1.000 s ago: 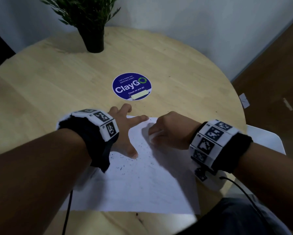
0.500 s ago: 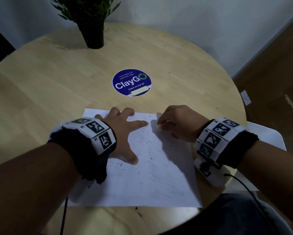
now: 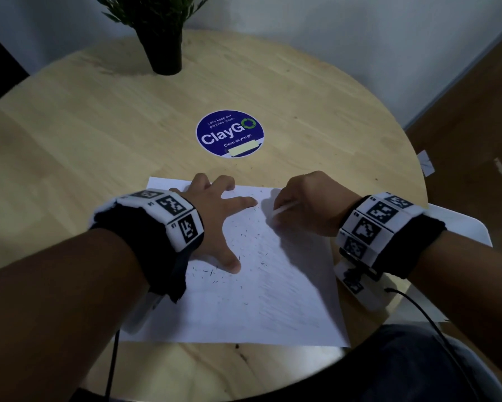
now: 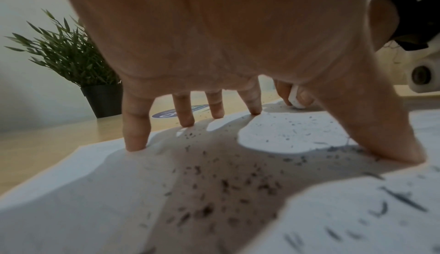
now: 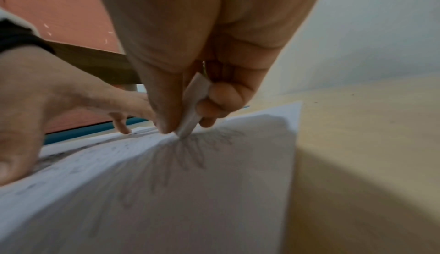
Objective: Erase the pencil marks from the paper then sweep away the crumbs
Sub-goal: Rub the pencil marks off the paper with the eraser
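Note:
A white sheet of paper (image 3: 244, 309) lies on the round wooden table (image 3: 98, 134), with faint pencil marks (image 5: 190, 156) and dark eraser crumbs (image 3: 244, 236) scattered over it. My left hand (image 3: 215, 221) presses flat on the sheet's upper left, fingers spread, fingertips (image 4: 135, 145) down on the paper (image 4: 83, 192). My right hand (image 3: 304, 204) pinches a thin white eraser (image 3: 284, 208) between thumb and fingers near the top right corner. The eraser (image 5: 192, 113) tip touches the paper (image 5: 214, 192) in the right wrist view.
A potted green plant (image 3: 162, 39) stands at the table's far side. A round blue ClayGo sticker (image 3: 230, 133) is stuck to the tabletop beyond the paper. A white chair (image 3: 461, 224) sits at the right, by the table's edge.
My right hand has shifted slightly with the eraser near the paper's top right, rubbing. The left hand stays pressed on the sheet. The head view has tilted a little.

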### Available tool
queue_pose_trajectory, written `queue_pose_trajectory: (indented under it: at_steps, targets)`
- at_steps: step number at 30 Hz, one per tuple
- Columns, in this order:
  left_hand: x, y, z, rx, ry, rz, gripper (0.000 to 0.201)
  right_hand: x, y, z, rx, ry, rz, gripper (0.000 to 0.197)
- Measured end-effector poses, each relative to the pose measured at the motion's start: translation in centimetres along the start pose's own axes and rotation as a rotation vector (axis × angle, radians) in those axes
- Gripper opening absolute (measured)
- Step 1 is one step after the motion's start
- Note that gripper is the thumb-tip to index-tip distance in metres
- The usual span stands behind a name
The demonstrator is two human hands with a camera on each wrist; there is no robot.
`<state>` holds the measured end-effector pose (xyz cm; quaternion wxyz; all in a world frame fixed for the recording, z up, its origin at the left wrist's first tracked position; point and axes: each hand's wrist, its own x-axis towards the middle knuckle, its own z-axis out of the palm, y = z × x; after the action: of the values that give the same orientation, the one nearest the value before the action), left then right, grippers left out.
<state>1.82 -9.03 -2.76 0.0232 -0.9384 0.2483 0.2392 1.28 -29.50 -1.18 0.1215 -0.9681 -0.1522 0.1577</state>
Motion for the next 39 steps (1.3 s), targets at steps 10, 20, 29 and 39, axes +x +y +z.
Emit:
queue_pose_trajectory:
  at_steps: [10, 20, 29, 39]
  targets:
    - [0.0, 0.0, -0.1, -0.012, -0.003, -0.004, 0.109, 0.9, -1.4, 0.0, -0.145, -0.025, -0.193, 0.015]
    - [0.1, 0.1, 0.0, -0.001, 0.007, -0.001, 0.105, 1.4, -2.3, -0.5, -0.112, -0.130, -0.152, 0.017]
    - [0.0, 0.1, 0.0, 0.013, 0.005, -0.001, 0.107, 1.1, -2.4, -0.3, -0.060, -0.149, -0.083, 0.014]
    - [0.6, 0.3, -0.6, 0.090, -0.023, 0.017, 0.110, 0.2, -3.4, 0.5, -0.025, -0.208, -0.155, 0.009]
